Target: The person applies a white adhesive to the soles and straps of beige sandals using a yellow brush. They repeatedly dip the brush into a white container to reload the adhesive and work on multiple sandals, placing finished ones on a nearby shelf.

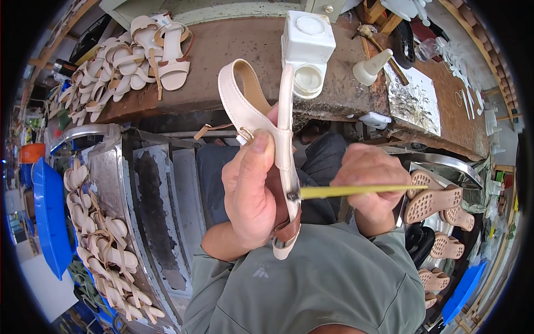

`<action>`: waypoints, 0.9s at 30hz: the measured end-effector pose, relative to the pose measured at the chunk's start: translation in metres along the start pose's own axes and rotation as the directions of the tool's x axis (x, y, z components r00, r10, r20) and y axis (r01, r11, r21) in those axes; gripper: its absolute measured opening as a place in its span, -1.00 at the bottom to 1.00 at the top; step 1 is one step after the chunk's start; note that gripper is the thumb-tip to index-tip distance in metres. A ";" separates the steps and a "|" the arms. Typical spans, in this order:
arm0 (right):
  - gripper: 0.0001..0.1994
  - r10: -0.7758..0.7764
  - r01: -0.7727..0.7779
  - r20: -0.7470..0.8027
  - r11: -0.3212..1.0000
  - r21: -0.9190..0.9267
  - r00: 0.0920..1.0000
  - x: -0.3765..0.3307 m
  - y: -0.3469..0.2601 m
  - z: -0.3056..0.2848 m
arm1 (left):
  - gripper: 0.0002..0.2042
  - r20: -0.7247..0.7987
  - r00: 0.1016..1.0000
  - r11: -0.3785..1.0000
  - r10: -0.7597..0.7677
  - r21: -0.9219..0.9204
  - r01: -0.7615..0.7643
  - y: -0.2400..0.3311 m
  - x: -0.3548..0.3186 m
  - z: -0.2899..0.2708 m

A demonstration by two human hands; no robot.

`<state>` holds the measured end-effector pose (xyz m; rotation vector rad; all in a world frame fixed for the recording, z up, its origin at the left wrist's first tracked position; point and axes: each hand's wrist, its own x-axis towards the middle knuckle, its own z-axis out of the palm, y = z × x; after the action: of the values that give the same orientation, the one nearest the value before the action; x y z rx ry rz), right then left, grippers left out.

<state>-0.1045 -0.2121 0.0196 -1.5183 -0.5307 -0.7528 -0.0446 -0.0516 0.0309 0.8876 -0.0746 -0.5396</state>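
Observation:
My left hand grips a cream sandal held on edge, its ankle strap looping up to the left and a brown strap near its lower end. My right hand holds a thin yellow-handled brush that lies level, its dark tip touching the sandal's side edge. Both hands are above my lap, just in front of a worn brown workbench.
On the bench stand a white glue tub, a white nozzle bottle and a pile of cream sandals. A metal rack at left holds several sandal uppers. Tan soles lie at right. Blue bins sit at both sides.

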 end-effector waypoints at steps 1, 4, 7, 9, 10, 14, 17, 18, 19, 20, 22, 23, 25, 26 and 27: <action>-0.88 -0.025 0.024 -0.023 0.999 -0.030 0.999 0.003 0.003 0.001 | -0.58 -0.001 1.000 1.000 0.016 0.002 -0.016 -0.001 0.000 0.001; -0.84 -0.080 0.073 -0.054 0.991 -0.114 0.995 0.008 0.007 0.004 | -0.59 0.000 1.000 0.999 0.027 -0.023 -0.027 0.001 -0.001 0.002; -0.84 -0.022 0.006 -0.097 0.987 -0.160 0.995 0.000 -0.001 0.007 | -0.55 -0.043 0.999 0.996 0.002 -0.091 -0.006 0.007 -0.003 0.011; -0.83 -0.055 0.044 -0.058 0.983 -0.180 0.997 0.000 -0.006 0.009 | -0.52 -0.042 0.999 0.994 -0.009 -0.106 0.005 0.009 -0.005 0.012; -0.83 -0.098 0.093 -0.015 0.972 -0.215 0.995 0.003 -0.007 0.009 | -0.52 -0.019 1.000 0.996 -0.010 -0.093 0.008 0.009 -0.005 0.010; -0.83 -0.127 0.120 -0.012 0.963 -0.242 0.992 0.017 0.005 0.004 | -0.50 0.046 0.997 0.988 -0.066 -0.139 0.072 0.009 -0.006 0.003; -0.86 -0.142 0.107 -0.128 0.962 -0.250 0.982 0.030 0.017 0.001 | -0.49 0.133 0.991 0.976 -0.029 -0.210 0.056 0.008 -0.005 0.001; -0.86 -0.146 0.113 -0.092 0.949 -0.294 0.985 0.033 0.016 -0.001 | -0.49 0.136 0.990 0.974 -0.023 -0.219 0.053 0.009 -0.004 0.003; -0.85 -0.148 0.121 -0.055 0.934 -0.337 0.987 0.036 0.014 -0.003 | -0.50 0.134 0.991 0.973 -0.015 -0.228 0.046 0.010 -0.004 0.002; -0.83 -0.229 0.203 -0.036 0.919 -0.339 0.973 0.036 0.013 0.003 | -0.50 0.131 0.991 0.971 -0.010 -0.236 0.041 0.010 -0.003 0.002; -0.75 -0.304 0.317 0.091 0.914 -0.252 0.948 0.024 0.014 0.005 | -0.51 0.139 0.990 0.968 0.004 -0.250 0.031 0.012 -0.001 0.000; -0.75 -0.223 0.265 0.181 0.929 -0.258 0.958 0.023 0.007 0.003 | -0.51 0.149 0.989 0.966 0.013 -0.256 0.026 0.013 0.001 -0.001; -0.78 -0.007 0.007 0.192 1.000 -0.003 0.981 0.008 0.006 -0.008 | -0.54 0.146 0.969 0.976 0.200 -0.121 -0.183 0.011 0.013 -0.015; -0.79 0.129 -0.133 0.036 0.968 0.211 0.991 -0.002 0.009 -0.013 | -0.54 0.101 0.959 0.960 0.263 -0.130 -0.249 0.011 0.022 -0.019; -0.80 0.291 -0.228 -0.086 0.873 0.430 0.953 -0.012 0.011 -0.016 | -0.54 0.058 0.945 0.940 0.323 -0.136 -0.313 0.013 0.028 -0.021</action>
<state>-0.1065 -0.2282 0.0032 -1.0950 -0.3363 -0.4964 -0.0094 -0.0431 0.0236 0.7126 -0.2507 -0.2725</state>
